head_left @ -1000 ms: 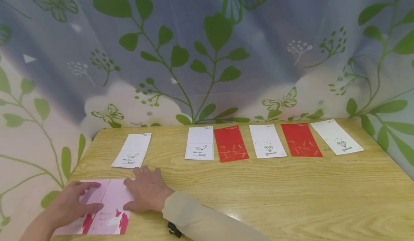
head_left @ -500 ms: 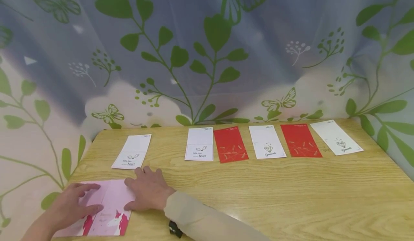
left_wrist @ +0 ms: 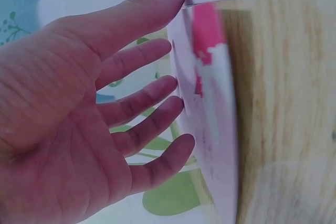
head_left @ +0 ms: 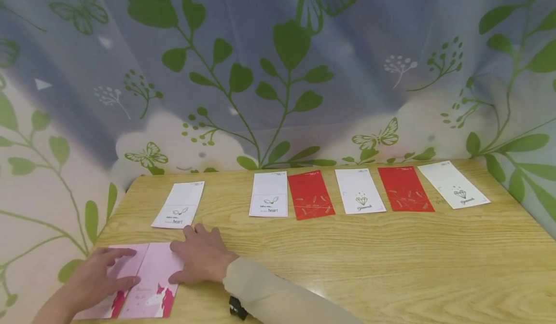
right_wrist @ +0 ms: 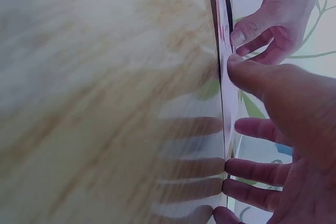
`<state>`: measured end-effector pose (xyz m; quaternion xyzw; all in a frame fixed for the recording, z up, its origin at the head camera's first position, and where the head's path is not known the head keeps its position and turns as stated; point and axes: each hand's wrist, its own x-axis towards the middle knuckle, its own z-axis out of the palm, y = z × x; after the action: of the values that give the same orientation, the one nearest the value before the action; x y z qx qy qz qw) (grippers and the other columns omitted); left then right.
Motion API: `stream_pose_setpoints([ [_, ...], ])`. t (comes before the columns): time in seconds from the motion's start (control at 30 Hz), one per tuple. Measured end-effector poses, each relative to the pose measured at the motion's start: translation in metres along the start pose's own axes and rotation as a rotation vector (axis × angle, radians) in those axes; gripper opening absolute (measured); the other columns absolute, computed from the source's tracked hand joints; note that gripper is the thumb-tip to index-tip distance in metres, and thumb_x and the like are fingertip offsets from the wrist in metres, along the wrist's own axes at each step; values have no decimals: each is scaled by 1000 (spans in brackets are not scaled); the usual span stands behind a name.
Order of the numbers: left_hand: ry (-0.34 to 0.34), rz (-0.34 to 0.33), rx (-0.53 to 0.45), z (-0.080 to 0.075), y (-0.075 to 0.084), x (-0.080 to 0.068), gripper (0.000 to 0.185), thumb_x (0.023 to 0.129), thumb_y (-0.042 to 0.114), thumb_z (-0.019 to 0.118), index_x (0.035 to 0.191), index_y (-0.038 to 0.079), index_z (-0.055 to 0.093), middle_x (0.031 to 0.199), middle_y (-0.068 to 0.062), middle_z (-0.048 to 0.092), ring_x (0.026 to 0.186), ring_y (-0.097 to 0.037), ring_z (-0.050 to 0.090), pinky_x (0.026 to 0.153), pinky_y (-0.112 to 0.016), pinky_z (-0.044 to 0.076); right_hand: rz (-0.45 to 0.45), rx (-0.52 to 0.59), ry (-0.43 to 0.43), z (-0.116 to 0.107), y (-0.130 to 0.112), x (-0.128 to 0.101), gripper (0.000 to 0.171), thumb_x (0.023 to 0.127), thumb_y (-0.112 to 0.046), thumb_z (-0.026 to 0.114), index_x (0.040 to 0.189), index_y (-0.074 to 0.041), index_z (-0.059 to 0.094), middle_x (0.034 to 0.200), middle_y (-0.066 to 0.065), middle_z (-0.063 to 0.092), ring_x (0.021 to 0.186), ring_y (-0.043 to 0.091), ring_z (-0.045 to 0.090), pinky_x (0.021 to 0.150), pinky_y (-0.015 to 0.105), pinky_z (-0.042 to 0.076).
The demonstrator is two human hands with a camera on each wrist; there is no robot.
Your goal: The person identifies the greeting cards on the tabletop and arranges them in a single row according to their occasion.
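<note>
Two pink unicorn cards lie side by side at the table's near left, their long edges meeting. My left hand (head_left: 93, 278) rests over the left pink card (head_left: 123, 267), its thumb reaching toward the seam. In the left wrist view its fingers are spread and loosely bent, tips along a pale pink surface (left_wrist: 184, 56). My right hand (head_left: 204, 256) touches the right edge of the right pink card (head_left: 152, 268), fingers extended. Its fingertips come close to the lower corner of a white "heart" card (head_left: 178, 205). In the right wrist view, both thumbs are near the cards' surface.
Along the back of the wooden table (head_left: 339, 261) runs a row: another white heart card (head_left: 268, 193), a red card (head_left: 311, 193), a white diamond card (head_left: 359, 191), a second red card (head_left: 406, 189) and a tilted diamond card (head_left: 453, 184). A patterned curtain (head_left: 339, 97) hangs behind.
</note>
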<state>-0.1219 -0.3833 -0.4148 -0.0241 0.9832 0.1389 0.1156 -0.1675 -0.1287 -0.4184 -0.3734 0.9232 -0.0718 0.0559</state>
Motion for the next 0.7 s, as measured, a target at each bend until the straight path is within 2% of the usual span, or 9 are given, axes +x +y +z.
stream_pose_setpoints([
  [0.07,22,8,-9,-1,0,-1,77,80,51,84,135,3,61,133,-36,47,107,-48,58,81,-58,53,-1,28,-13,-1,2,0,56,87,-71,65,135,-43,59,122,-11,56,108,9,47,89,35,46],
  [0.13,72,29,-20,-1,0,-2,73,83,48,82,136,2,60,135,-36,47,111,-51,56,84,-63,51,-7,62,-22,-2,5,-1,59,89,-70,64,140,-42,56,123,-11,55,109,9,47,91,35,46],
  [0.2,158,67,-16,-1,-1,-3,70,86,46,80,136,2,59,137,-36,46,115,-55,53,87,-68,48,-18,98,-24,-4,9,-2,59,90,-68,63,142,-41,54,125,-11,56,109,8,48,92,34,46],
  [0.33,373,152,-4,3,3,-5,68,86,40,81,138,2,56,144,-36,44,120,-62,47,86,-78,41,-52,123,-13,-6,18,-6,60,91,-67,62,144,-39,53,135,-11,56,115,8,51,94,32,49],
  [0.43,465,174,9,2,9,-4,74,85,42,81,142,5,54,153,-35,38,122,-65,45,84,-80,38,-61,109,-11,-10,24,-9,64,92,-68,59,149,-42,47,154,-9,47,136,13,48,108,39,46],
  [0.53,471,168,28,-2,15,-1,82,87,50,77,151,8,47,162,-31,28,131,-65,38,90,-83,32,-46,73,1,-13,30,-8,69,94,-70,54,155,-44,37,168,-6,29,156,21,30,122,51,34],
  [0.6,460,169,38,-6,20,1,86,88,53,74,155,12,42,166,-29,21,138,-63,32,94,-83,27,-31,47,20,-15,36,-7,72,94,-71,52,158,-43,32,172,-4,20,160,24,20,125,53,28],
  [0.7,443,191,30,-9,25,6,86,90,55,70,159,17,36,169,-25,15,146,-61,23,97,-84,23,-10,12,53,-16,45,-5,76,94,-73,51,160,-41,29,173,-1,17,160,28,16,125,55,25],
])
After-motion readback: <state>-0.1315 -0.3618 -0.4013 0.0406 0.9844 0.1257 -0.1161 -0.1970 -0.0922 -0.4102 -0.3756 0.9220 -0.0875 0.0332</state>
